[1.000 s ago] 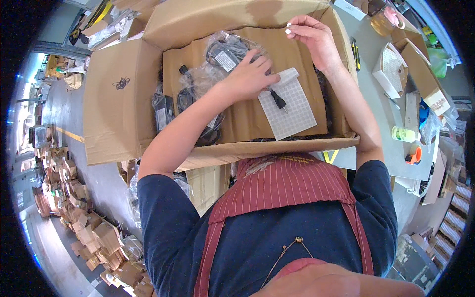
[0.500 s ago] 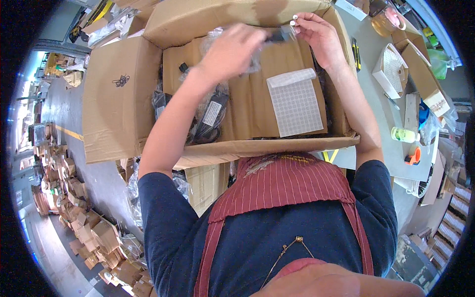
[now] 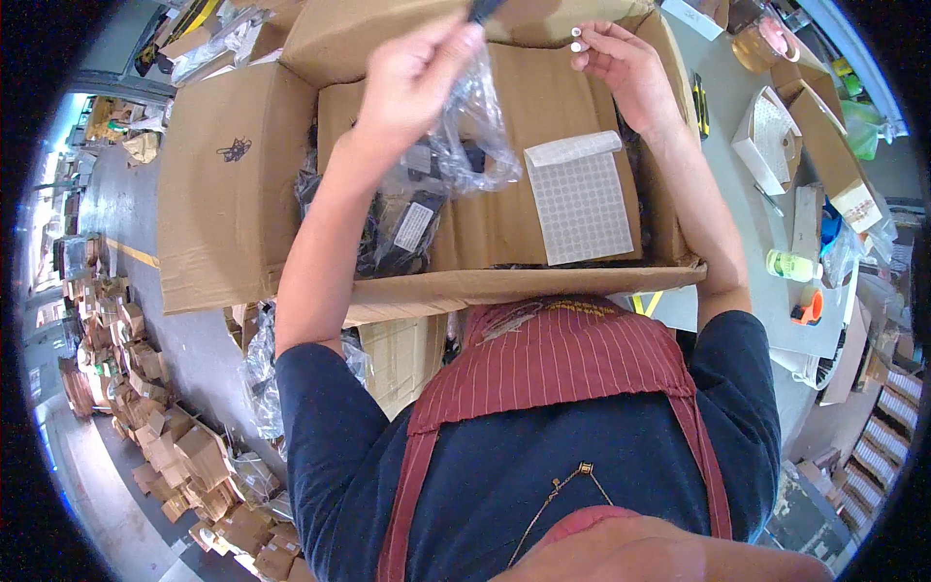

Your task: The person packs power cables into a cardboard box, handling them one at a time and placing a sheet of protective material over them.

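Over open carton (image 3: 233, 184), left hand (image 3: 417, 78) lifting clear bag (image 3: 470, 136), sticker sheet (image 3: 582, 199) beside

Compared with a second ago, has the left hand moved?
Yes. The left hand has lifted off the sticker sheet lying on the cardboard and gone up toward the far flap of the big box, raising a clear plastic bag.

The dark item I pinch in my left hand (image 3: 412, 73) runs off the top edge, so I cannot name it. The clear plastic bag (image 3: 470, 136) hanging from that grip is crumpled and glary; its contents stay unclear. My left forearm covers part of the bagged black parts (image 3: 393, 238) in the cardboard box (image 3: 233, 184). The small white piece (image 3: 578, 39) at my right hand's (image 3: 626, 68) fingertips is too tiny to identify.
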